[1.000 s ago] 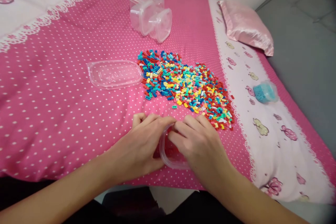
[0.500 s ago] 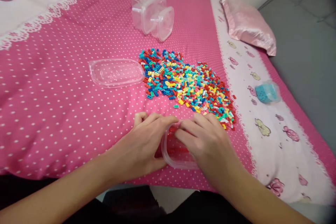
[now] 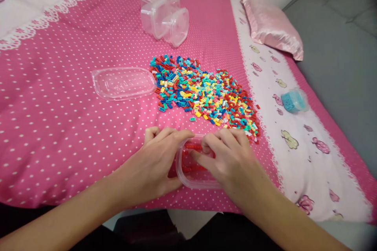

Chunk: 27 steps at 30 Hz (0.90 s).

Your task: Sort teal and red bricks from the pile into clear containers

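A clear plastic container [image 3: 200,183] rests at the bed's near edge, with small red toy bricks [image 3: 194,168] inside it. My left hand [image 3: 160,160] is closed around the container's left side, thumb near the front and fingers toward the far rim. My right hand [image 3: 229,157] reaches over the container's right part; its thumb dips inside near the red bricks, apart from the bent index finger. The other fingertips are partly hidden. Just beyond my hands spreads a pile of small multicoloured toy bricks [image 3: 203,92].
A clear lid [image 3: 125,83] lies left of the pile. Several clear empty containers [image 3: 163,17] are grouped behind it. At the right sits a container of blue pieces [image 3: 294,100]. A pink pillow [image 3: 272,27] lies at the far right on the polka-dot bedspread [image 3: 73,125].
The view has shifted slightly, so everything sits a little further left. My right thumb has spread away from the index finger inside the container, showing more red bricks. My left hand keeps its hold.
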### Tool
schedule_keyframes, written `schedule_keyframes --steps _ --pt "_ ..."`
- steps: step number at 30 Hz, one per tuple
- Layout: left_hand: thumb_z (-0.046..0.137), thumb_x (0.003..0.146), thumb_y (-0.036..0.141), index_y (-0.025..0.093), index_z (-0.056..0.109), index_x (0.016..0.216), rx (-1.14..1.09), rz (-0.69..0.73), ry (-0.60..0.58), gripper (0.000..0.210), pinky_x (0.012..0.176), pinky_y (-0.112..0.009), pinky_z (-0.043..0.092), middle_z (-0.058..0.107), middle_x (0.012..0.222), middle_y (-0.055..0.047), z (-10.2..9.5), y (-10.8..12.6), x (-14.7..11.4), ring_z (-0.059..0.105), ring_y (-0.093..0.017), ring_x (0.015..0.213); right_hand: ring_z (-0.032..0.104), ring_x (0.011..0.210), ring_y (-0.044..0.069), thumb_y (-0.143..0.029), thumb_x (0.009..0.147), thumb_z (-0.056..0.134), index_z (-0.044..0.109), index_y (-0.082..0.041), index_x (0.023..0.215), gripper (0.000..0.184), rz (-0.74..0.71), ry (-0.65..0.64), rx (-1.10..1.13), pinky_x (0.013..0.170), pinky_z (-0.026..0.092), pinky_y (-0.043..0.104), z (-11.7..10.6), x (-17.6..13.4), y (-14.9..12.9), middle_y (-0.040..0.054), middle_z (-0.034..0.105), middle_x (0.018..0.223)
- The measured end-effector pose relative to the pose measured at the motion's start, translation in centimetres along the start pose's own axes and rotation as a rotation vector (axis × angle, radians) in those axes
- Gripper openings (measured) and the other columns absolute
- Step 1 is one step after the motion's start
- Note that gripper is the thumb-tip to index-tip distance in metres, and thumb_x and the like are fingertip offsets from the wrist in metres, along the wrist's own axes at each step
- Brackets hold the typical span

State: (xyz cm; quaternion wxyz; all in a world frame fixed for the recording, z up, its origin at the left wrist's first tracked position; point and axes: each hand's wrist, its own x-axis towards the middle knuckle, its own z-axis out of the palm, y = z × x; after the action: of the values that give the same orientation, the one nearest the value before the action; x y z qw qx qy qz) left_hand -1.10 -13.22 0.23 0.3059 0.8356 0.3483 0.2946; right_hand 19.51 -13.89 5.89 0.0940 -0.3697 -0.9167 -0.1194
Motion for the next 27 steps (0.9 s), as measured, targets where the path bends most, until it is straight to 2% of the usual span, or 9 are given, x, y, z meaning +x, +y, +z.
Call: schedule_keyframes --steps 4,9,17,24,27 --pt "0.074 0.085 0.021 0.025 0.041 0.130 -0.004 -0.014 -0.020 0.057 0.090 -0.045 0.033 0.067 0.120 -0.002 -0.03 0.00 0.01 0.063 -0.027 0.104 0.046 0.081 0.023 -0.011 0.099 0.060 0.075 -0.023 0.077 0.029 0.004 0.003 -0.004 0.080 0.030 0.039 -0.19 -0.09 0.14 0.0042 0.064 0.080" --pt "0.075 0.085 0.021 0.026 0.041 0.130 -0.008 -0.020 -0.022 0.056 0.089 -0.045 0.034 0.067 0.122 -0.002 -0.01 0.00 0.00 0.063 -0.026 0.103 0.045 0.081 0.023 -0.012 0.100 0.059 0.077 -0.023 0.084 0.026 -0.014 -0.003 -0.017 0.082 0.030 0.039 -0.32 -0.06 -0.06 0.0044 0.063 0.081" --pt "0.072 0.084 0.020 0.026 0.041 0.130 0.000 -0.013 -0.015 0.056 0.090 -0.046 0.034 0.067 0.121 -0.002 -0.03 0.00 -0.02 0.064 -0.027 0.106 0.045 0.083 0.023 -0.016 0.102 0.059 0.078 -0.025 0.083 0.029 -0.021 0.000 -0.056 0.082 0.029 0.039 -0.14 -0.07 0.12 0.0037 0.065 0.079" --pt "0.075 0.085 0.021 0.027 0.041 0.130 -0.009 -0.018 -0.023 0.058 0.090 -0.046 0.034 0.067 0.122 -0.002 0.08 -0.07 -0.10 0.064 -0.027 0.105 0.044 0.082 0.023 -0.014 0.099 0.063 0.078 -0.025 0.091 0.020 -0.032 -0.012 -0.029 0.083 0.029 0.040 -0.20 -0.11 0.03 0.0036 0.064 0.081" --pt "0.074 0.085 0.022 0.027 0.041 0.132 -0.002 -0.017 -0.016 0.058 0.091 -0.046 0.035 0.068 0.122 -0.002 0.12 -0.13 -0.17 0.064 -0.027 0.105 0.043 0.083 0.024 -0.016 0.099 0.064 0.076 -0.025 0.085 0.021 -0.053 -0.008 -0.035 0.084 0.029 0.041 -0.12 -0.03 0.01 0.0042 0.065 0.084"
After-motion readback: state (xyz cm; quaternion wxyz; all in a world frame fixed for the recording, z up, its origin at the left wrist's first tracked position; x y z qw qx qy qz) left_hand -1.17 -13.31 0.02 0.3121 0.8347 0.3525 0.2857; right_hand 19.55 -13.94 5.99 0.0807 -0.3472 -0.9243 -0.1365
